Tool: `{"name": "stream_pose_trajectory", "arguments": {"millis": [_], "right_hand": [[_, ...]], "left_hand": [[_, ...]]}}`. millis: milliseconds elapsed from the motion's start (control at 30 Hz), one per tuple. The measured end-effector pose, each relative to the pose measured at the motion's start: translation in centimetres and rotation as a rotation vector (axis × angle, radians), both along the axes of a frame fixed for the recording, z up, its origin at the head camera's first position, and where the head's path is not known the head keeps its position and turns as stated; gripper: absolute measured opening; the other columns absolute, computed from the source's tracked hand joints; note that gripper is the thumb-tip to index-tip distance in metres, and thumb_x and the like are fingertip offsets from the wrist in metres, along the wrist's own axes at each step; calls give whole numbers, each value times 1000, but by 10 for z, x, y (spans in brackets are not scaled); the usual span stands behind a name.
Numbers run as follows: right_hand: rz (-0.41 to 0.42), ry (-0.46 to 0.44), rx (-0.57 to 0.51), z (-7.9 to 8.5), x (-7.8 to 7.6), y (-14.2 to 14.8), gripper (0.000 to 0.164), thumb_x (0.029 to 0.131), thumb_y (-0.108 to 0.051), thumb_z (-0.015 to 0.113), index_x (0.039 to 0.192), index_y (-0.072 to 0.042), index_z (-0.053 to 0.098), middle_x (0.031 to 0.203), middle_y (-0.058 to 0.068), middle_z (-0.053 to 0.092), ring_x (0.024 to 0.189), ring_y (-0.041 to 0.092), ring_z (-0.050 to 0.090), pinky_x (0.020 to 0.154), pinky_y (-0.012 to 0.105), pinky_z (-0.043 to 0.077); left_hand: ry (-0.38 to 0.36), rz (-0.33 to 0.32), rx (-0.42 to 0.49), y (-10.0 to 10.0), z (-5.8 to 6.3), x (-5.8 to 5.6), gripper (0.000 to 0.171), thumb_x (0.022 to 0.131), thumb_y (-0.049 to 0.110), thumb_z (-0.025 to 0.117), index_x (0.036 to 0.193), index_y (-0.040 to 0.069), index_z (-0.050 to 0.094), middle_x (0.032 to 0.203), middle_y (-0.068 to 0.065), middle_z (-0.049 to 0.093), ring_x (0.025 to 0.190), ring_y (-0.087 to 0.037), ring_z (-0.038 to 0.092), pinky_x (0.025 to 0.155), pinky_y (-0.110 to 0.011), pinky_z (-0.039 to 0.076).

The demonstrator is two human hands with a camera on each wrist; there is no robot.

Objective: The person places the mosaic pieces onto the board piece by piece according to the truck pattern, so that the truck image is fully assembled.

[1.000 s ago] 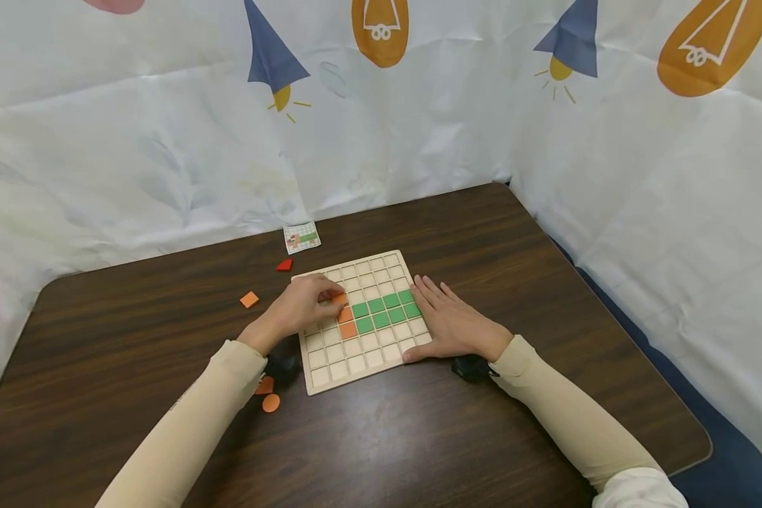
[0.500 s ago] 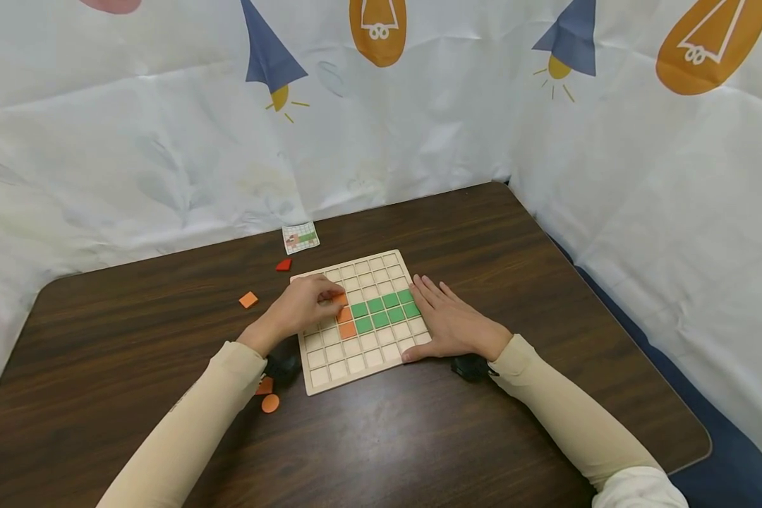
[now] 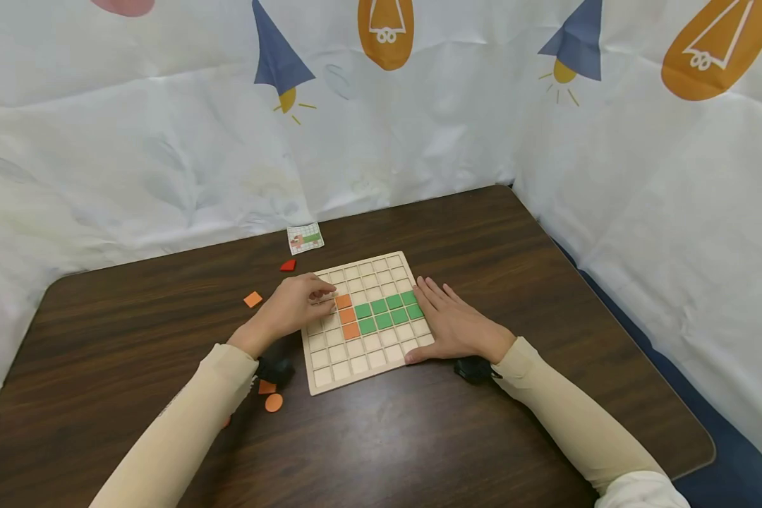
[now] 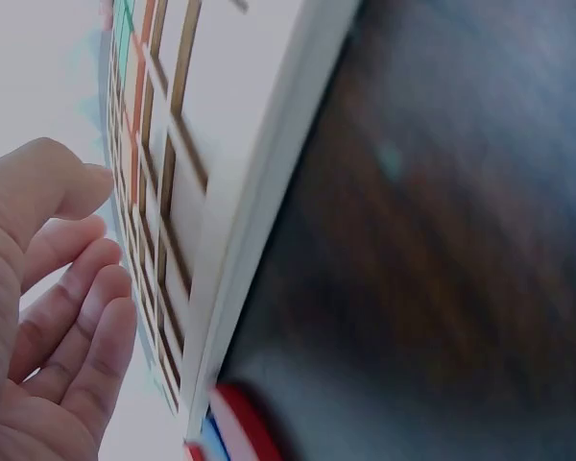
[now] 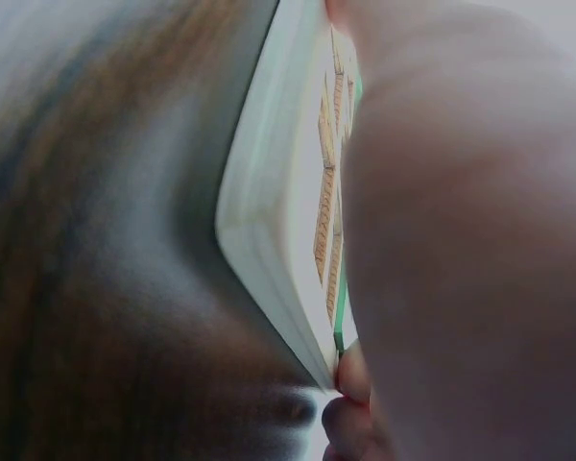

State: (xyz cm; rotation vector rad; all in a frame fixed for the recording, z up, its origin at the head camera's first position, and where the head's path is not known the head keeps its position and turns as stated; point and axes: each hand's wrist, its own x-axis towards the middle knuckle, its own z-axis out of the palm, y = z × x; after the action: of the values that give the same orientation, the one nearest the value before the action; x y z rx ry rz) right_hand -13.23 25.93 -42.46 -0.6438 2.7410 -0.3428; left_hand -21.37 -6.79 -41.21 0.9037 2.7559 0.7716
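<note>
**Wooden grid board [image 3: 372, 342] between left hand [image 3: 286, 309] and right hand [image 3: 451, 323]**

The board lies slightly turned on the dark table [image 3: 413, 437]. In its cells there are eight green squares [image 3: 383, 320], arranged in two rows of four, and directly to the left of them a column of three orange squares [image 3: 348, 315].

The left hand is over the left part of the board, with its fingertips just beside this column. Its fingers are loosely bent, the thumb stands a little apart from them, and nothing is held (whether a fingertip touches the wood, I cannot tell). The right hand lies flat at the right rim, its fingers straight and its thumb spread away to the near corner; it steadies against the edge without grasping any piece.

Beyond the board, near the far table edge, is a small printed card [image 3: 305, 238], and in front of it a red piece [image 3: 288, 266]. A loose orange tile [image 3: 252, 300] lies to the left of the board. Nearer to the person, beside the left sleeve [image 3: 171, 416], there is an orange disc [image 3: 274, 403].
</note>
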Motion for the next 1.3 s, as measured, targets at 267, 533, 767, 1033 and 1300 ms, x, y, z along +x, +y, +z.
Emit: {"name": "stream_pose_trajectory", "arguments": {"millis": [267, 533, 767, 1033, 1300], "right_hand": [[5, 7, 4, -1, 0, 1, 130, 80, -88, 58, 167, -6, 4, 176, 16, 0, 165, 32, 4, 133, 55, 13], [-2, 10, 0, -3, 0, 1, 131, 79, -89, 58, 167, -7, 4, 176, 14, 0, 165, 30, 3, 134, 54, 12], [-2, 2, 3, -2, -1, 2, 132, 79, -90, 57, 167, -9, 2, 176, 13, -2, 165, 29, 2, 134, 54, 11], [-5, -2, 7, -4, -1, 3, 131, 80, -89, 57, 167, -9, 1, 176, 13, -3, 165, 29, 1, 134, 54, 11], [-4, -12, 8, -3, -1, 3, 131, 80, -90, 56, 167, -9, -1, 176, 13, -5, 165, 29, -1, 134, 53, 10]], "left_hand": [[22, 56, 10, -18, 8, -6, 33, 99, 19, 67, 127, 3, 72, 115, -15, 74, 99, -29, 71, 85, -47, 60], [41, 129, -39, -39, 10, -20, 36, 100, 19, 65, 130, 1, 70, 120, -20, 71, 103, -33, 69, 89, -51, 58], [27, 197, -52, -53, 7, -30, 39, 101, 20, 65, 134, 0, 67, 132, -25, 66, 109, -39, 69, 92, -56, 58], [3, 228, -98, -58, 3, -44, 46, 100, 21, 63, 139, -2, 61, 136, -28, 60, 111, -43, 67, 96, -60, 54], [-9, 219, -128, -57, -1, -59, 47, 100, 20, 64, 140, -5, 59, 137, -31, 60, 122, -47, 60, 105, -62, 49]]}}
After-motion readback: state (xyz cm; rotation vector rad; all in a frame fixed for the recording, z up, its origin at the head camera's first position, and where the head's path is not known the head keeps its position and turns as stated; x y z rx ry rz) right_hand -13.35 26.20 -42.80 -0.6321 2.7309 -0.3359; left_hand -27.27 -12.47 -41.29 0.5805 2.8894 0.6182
